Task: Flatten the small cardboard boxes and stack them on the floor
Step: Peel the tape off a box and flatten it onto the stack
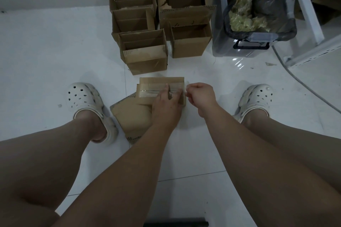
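Between two white clogs (84, 97) on the tiled floor (46, 60) lies a small cardboard box (160, 86), its taped seam facing up. It rests on a pile of flattened cardboard (132, 116). The left hand (166, 108) presses down on the box with its fingers laid out straight, one fingertip on the seam. The right hand (201, 95) pinches a strip of clear tape (186, 86) at the box's right end.

Toward the floor's far edge, by the wall, open boxes stand in two rows, flaps up. In the left row (132, 14) they sit one behind another, and the nearest (147, 58) has a flap folded down inside it. The right row (186, 16) stands just beside it, with torn flaps. To the right of them, touching or nearly so, is a clear plastic bin (217, 23) lined with a black bag (289, 25). It holds yellowish crumpled stuff (239, 18) under clear film. A grey cable (295, 77) runs along the floor near the bin.
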A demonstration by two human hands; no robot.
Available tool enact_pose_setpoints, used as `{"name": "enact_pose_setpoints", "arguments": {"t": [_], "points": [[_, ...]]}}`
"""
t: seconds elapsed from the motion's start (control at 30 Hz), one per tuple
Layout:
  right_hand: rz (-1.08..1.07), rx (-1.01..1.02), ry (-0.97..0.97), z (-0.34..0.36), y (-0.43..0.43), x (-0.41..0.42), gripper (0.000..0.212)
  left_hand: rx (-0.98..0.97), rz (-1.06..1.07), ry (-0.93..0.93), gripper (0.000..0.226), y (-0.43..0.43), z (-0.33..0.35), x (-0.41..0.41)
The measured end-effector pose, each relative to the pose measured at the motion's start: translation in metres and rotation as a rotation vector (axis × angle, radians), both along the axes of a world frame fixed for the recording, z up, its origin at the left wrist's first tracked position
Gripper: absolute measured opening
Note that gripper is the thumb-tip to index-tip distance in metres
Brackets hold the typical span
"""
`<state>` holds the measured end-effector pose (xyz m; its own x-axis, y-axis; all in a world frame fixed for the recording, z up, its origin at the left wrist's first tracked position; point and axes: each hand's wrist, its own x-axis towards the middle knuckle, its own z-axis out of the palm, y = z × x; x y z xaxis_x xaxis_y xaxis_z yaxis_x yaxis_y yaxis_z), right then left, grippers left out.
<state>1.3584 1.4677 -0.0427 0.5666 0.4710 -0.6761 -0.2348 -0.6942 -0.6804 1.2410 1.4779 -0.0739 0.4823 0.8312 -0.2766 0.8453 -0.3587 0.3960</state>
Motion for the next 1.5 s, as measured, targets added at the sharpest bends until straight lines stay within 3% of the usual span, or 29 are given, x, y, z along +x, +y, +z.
{"name": "enact_pose_setpoints", "arguments": {"t": [0.23, 0.4, 0.67, 0.9, 1.13, 1.27, 1.37, 1.5], "points": [[0.047, -0.021, -0.104, -0.001, 0.005, -0.007, 0.015, -0.070, 0.028, -0.030, 0.051, -0.006, 0.004, 0.005], [-0.085, -0.070, -0.087, -0.011, -0.007, -0.012, 0.022, -0.102, -0.002, -0.052, 0.058, -0.013, 0.000, 0.003], [-0.051, -0.047, -0.247, -0.012, -0.012, -0.020, 0.014, -0.211, 0.094, -0.211, 0.055, -0.009, -0.002, 0.003], [-0.003, -0.018, -0.393, -0.014, -0.023, -0.022, 0.010, -0.229, 0.028, -0.135, 0.045, -0.009, -0.003, 0.007], [0.030, -0.029, -0.440, -0.015, -0.028, -0.028, 0.009, -0.238, -0.059, -0.059, 0.053, -0.011, -0.006, 0.005], [0.121, 0.005, -0.416, -0.014, -0.028, -0.032, 0.005, -0.405, 0.165, -0.260, 0.035, -0.001, -0.001, 0.007], [0.236, 0.055, -0.430, -0.011, -0.031, -0.038, 0.013, -0.357, 0.144, -0.248, 0.038, 0.002, -0.003, 0.005], [0.287, 0.100, -0.426, -0.010, -0.034, -0.043, 0.026, -0.402, 0.313, -0.367, 0.022, 0.002, -0.004, 0.001]]}}
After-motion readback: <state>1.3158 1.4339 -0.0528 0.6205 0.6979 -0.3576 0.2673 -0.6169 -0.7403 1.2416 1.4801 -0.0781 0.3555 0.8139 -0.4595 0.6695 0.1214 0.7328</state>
